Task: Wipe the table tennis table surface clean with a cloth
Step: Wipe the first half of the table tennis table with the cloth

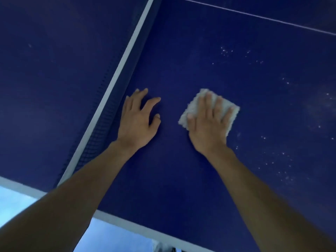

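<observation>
Right hand [209, 126] is laid flat on the white cloth [193, 106], fingers straight and slightly spread, so that it is pressed onto the blue bench [172, 179]. The cloth is placed to the right of the net [101, 124]. Left hand [136, 122] is spread, fingertips rested on the bare bench just beside the net. White specks [283, 172] are noted right of the cloth.

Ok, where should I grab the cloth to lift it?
Probably the far corner of the cloth, from above: it lies flat on the table under the straight fingers of the right hand, and that corner sticks out past them, free to pinch.
</observation>
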